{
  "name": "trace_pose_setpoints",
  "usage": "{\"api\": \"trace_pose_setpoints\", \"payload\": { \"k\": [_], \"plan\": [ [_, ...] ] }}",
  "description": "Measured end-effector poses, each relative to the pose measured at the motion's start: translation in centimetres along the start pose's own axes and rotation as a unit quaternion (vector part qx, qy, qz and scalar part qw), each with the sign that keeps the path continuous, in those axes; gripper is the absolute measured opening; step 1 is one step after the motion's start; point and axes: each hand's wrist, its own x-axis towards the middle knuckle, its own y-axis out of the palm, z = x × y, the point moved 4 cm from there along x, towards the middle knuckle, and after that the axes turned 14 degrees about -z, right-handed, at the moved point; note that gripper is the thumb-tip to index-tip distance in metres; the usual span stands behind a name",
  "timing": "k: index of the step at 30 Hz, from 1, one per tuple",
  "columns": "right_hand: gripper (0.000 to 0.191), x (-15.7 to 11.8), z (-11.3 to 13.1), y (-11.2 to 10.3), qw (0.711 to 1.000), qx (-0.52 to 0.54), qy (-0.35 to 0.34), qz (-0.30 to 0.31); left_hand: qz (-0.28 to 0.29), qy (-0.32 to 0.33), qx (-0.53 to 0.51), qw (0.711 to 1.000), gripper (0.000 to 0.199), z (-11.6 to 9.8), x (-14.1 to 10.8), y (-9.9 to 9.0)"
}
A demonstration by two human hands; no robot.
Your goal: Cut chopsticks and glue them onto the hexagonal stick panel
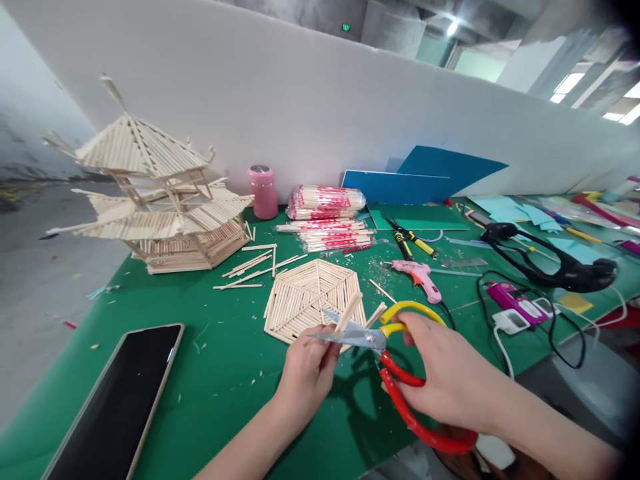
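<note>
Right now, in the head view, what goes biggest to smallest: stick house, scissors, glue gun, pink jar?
1. Stick house
2. Scissors
3. Glue gun and pink jar: too alike to rank

The place looks like a craft workshop in bare, roughly finished premises. Scissors (370, 339), a pink glue gun (421, 277), pliers (413, 240), packs of wooden sticks (330, 233) and a pagoda model (137, 150) built of sticks gather at one green desk (220, 373). Behind it runs a plain white partition (240, 100), beyond which show bare grey walls (393, 30), a lit lamp (453, 27) and a small green sign (345, 27).
</note>
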Motion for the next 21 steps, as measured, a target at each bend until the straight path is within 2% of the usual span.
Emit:
{"api": "trace_pose_setpoints", "payload": {
  "k": [6,14,21],
  "plan": [
    [0.036,-0.14,0.0,-0.37,1.0,-0.007,-0.005,0.014,0.001,-0.015,0.002,1.0,0.022,0.17,0.06,-0.08],
    [0.044,-0.53,-0.04,0.13,0.998,-0.034,-0.026,0.048,0.021,-0.002,-0.016,1.0,0.023,0.2,-0.12,0.28],
    [0.033,-0.31,-0.03,0.15,0.998,-0.029,-0.013,0.061,0.027,0.002,-0.023,0.999,0.025,0.05,0.1,0.25]
  ]
}}
